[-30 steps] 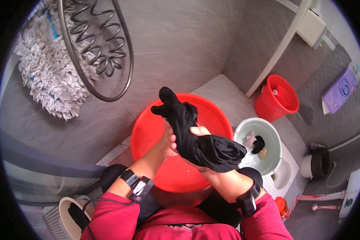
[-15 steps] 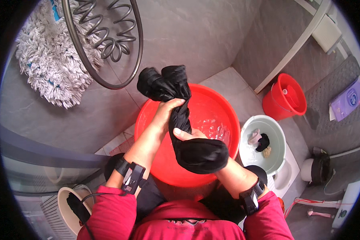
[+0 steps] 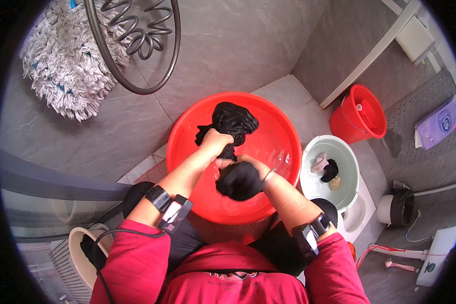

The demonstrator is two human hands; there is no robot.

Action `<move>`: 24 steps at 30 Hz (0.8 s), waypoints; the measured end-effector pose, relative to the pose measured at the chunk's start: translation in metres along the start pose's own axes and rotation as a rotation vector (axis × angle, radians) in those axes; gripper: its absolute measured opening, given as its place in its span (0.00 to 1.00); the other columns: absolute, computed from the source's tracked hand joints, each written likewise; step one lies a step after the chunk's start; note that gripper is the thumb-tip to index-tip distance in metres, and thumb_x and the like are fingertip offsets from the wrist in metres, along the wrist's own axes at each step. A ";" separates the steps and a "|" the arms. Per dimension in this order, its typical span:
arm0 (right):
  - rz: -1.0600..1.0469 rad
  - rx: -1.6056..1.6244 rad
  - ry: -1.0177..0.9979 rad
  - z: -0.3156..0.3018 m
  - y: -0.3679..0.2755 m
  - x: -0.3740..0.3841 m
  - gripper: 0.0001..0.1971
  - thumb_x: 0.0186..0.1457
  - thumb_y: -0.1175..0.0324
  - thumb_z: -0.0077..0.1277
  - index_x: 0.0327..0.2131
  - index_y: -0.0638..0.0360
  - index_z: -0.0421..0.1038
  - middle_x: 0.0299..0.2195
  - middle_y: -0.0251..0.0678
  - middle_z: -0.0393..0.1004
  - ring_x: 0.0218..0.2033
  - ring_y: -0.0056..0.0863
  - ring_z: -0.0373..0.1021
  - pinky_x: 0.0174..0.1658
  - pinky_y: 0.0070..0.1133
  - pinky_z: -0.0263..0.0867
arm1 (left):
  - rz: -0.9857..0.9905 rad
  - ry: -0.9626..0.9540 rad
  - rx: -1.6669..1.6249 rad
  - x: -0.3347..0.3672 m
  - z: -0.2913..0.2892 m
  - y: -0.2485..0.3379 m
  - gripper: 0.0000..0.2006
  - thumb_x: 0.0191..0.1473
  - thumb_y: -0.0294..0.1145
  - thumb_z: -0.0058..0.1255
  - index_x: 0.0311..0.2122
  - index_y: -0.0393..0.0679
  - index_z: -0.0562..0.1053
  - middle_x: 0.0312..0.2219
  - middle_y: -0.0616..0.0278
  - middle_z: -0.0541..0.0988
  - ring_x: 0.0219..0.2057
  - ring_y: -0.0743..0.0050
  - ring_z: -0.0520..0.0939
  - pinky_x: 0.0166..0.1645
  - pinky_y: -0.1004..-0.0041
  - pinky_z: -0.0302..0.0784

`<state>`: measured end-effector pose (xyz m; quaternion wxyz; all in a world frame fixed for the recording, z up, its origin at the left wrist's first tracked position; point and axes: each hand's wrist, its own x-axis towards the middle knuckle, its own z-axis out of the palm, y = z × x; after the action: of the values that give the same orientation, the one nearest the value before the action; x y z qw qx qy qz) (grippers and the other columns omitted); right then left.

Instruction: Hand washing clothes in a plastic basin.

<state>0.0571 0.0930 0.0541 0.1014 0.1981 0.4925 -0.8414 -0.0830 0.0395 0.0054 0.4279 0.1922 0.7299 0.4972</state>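
Observation:
A black garment (image 3: 232, 120) is bunched and twisted between my two hands, over a large red basin (image 3: 276, 119) with some water in it. My left hand (image 3: 216, 143) is closed around the twisted part, with a loose bundle of the garment spreading beyond it. My right hand (image 3: 252, 163) grips the nearer part, slightly blurred; another bundle hangs over it and hides most of its fingers. A thin bangle (image 3: 269, 174) shows at the right wrist.
Right of the basin stands a pale tub (image 3: 353, 167) with small cloth pieces inside, and behind it a red bucket (image 3: 347, 124). A mop head (image 3: 71, 66) and a coiled hose (image 3: 137, 38) hang at the upper left. A beige bin (image 3: 81, 261) stands lower left.
Both hands have come lower and closer together, bringing the black garment down over the basin. The garment's far end has dropped from above the rim and is more bunched.

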 end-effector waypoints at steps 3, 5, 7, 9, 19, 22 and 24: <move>0.062 0.231 -0.004 0.002 -0.030 -0.010 0.12 0.48 0.58 0.46 0.25 0.57 0.67 0.19 0.28 0.67 0.20 0.15 0.63 0.21 0.14 0.57 | -0.009 -0.197 -0.490 -0.024 0.003 0.021 0.10 0.41 0.35 0.46 0.26 0.39 0.71 0.21 0.60 0.73 0.22 0.71 0.74 0.26 0.72 0.69; 0.037 0.266 -0.033 -0.016 -0.011 0.002 0.24 0.48 0.49 0.42 0.29 0.66 0.67 0.24 0.42 0.71 0.25 0.27 0.68 0.33 0.18 0.62 | -0.169 -0.241 -0.477 -0.020 0.008 0.015 0.16 0.44 0.42 0.45 0.31 0.40 0.72 0.26 0.60 0.74 0.29 0.71 0.74 0.35 0.72 0.68; -0.083 0.436 0.031 -0.023 -0.006 0.014 0.20 0.47 0.54 0.46 0.31 0.65 0.67 0.24 0.40 0.71 0.25 0.26 0.68 0.33 0.18 0.62 | -0.001 -0.157 -0.298 -0.022 0.021 0.013 0.20 0.46 0.46 0.43 0.36 0.38 0.71 0.33 0.57 0.74 0.37 0.70 0.72 0.41 0.72 0.65; -0.150 0.400 0.028 -0.013 -0.011 0.013 0.18 0.47 0.56 0.48 0.32 0.64 0.67 0.24 0.38 0.71 0.25 0.25 0.67 0.32 0.17 0.62 | 0.045 -0.238 -0.132 -0.025 0.018 0.016 0.31 0.47 0.59 0.35 0.45 0.38 0.65 0.43 0.53 0.68 0.45 0.68 0.67 0.49 0.71 0.60; -0.180 0.595 -0.130 -0.004 -0.049 -0.032 0.19 0.44 0.63 0.43 0.34 0.71 0.64 0.26 0.42 0.70 0.25 0.31 0.68 0.30 0.19 0.66 | -0.227 -0.524 -0.752 -0.033 -0.013 0.018 0.42 0.31 0.77 0.22 0.33 0.46 0.68 0.23 0.65 0.71 0.26 0.73 0.73 0.37 0.58 0.69; -0.252 0.511 -0.256 0.001 -0.037 -0.030 0.23 0.42 0.61 0.41 0.38 0.72 0.61 0.32 0.46 0.68 0.25 0.32 0.68 0.31 0.20 0.66 | -0.046 -0.654 -0.847 -0.032 -0.005 0.013 0.44 0.30 0.77 0.24 0.39 0.45 0.67 0.26 0.63 0.72 0.28 0.68 0.74 0.39 0.59 0.70; -0.218 0.505 -0.273 0.005 -0.027 -0.027 0.23 0.40 0.62 0.40 0.39 0.72 0.60 0.34 0.47 0.67 0.27 0.33 0.67 0.34 0.22 0.65 | 0.133 -0.496 -0.972 -0.043 0.004 0.039 0.46 0.32 0.76 0.25 0.46 0.44 0.63 0.36 0.56 0.72 0.36 0.60 0.73 0.43 0.63 0.68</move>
<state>0.0702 0.1011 0.0890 0.0233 0.0483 0.2680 -0.9619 -0.0611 0.0277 0.0579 0.5941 0.1296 0.2798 0.7430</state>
